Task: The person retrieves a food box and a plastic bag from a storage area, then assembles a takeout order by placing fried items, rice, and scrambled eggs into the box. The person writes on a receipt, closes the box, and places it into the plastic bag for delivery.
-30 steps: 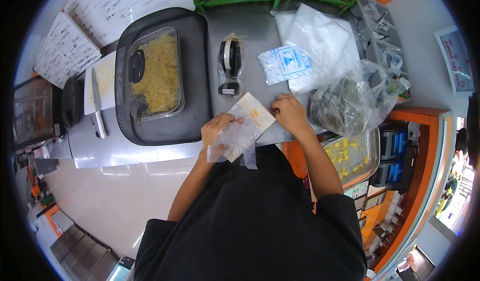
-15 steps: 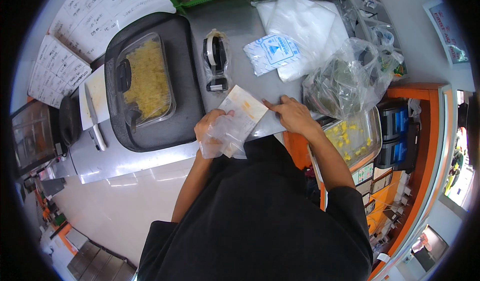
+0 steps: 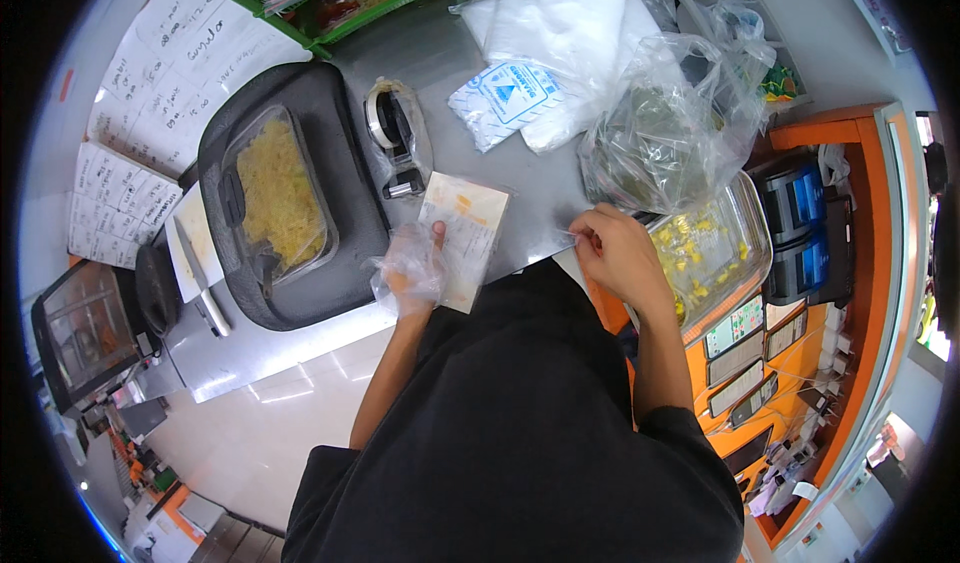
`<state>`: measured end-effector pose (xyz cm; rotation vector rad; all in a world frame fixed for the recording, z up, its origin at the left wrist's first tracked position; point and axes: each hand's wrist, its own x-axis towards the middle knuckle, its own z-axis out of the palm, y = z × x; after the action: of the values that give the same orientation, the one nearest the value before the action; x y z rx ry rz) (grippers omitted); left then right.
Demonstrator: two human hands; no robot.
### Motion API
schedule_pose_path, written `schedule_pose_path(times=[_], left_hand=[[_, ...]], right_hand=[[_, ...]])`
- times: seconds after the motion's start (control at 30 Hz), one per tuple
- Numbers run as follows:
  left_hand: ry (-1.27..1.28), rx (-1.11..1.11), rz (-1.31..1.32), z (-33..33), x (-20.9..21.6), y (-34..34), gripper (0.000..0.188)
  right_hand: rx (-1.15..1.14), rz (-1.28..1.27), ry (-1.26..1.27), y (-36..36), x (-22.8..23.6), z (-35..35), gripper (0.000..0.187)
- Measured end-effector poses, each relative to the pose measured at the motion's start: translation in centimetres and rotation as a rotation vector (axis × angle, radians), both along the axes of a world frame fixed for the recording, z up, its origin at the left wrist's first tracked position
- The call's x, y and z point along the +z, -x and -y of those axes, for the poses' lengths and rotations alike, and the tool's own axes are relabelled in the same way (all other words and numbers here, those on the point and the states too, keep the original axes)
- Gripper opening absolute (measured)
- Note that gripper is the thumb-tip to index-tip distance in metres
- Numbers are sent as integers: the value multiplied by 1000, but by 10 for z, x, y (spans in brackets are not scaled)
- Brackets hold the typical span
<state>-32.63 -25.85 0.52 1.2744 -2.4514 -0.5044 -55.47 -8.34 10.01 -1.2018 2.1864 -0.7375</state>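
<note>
My left hand (image 3: 412,273) holds a cream paper pad (image 3: 462,238) with orange-yellow stains, its thumb lying along the pad's left edge. Thin clear plastic (image 3: 390,275) is bunched about that hand; whether it is a bag or a glove I cannot tell. Apart from the pad, at the table's front edge, my right hand (image 3: 622,253) is closed in a pinch on a small clear strip (image 3: 572,233). A tape dispenser (image 3: 403,185) in clear plastic lies just beyond the pad. To its left, a lidded clear container (image 3: 284,188) of yellow shreds rests on a black tray (image 3: 345,113).
A knife (image 3: 200,278) lies by a white board at the left. White plastic sheets (image 3: 560,18), a blue-and-white packet (image 3: 507,100) and a full clear bag (image 3: 655,133) are at the back right. A glass dish (image 3: 755,228) with yellow pieces stands right. Green racks (image 3: 385,3) stand behind.
My right hand has drawn back from the pad, going from a pointing finger to a pinch. The pad has turned more upright, and the plastic now covers more of my left hand. The view has shifted.
</note>
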Motion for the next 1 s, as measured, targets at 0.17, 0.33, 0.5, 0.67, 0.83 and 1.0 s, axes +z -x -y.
schedule_pose_path(times=[0.17, 0.33, 0.5, 0.67, 0.83, 1.0], left_hand=[[-431, 94, -317, 1, 28, 11, 34], [-789, 73, -335, 18, 43, -1, 31], [-819, -216, -230, 41, 48, -11, 17], [-943, -400, -389, 56, 21, -29, 22], [-742, -502, -273, 58, 42, -22, 28], [-546, -538, -274, 49, 48, -23, 26]], right_hand=[[34, 242, 211, -28, -6, 13, 9], [143, 238, 394, -73, -40, 56, 7], [-22, 260, 383, -95, -64, 77, 8], [-117, 327, 356, -98, -58, 78, 10], [-216, 395, 269, -102, -53, 80, 12], [-324, 494, 249, -113, -50, 81, 13]])
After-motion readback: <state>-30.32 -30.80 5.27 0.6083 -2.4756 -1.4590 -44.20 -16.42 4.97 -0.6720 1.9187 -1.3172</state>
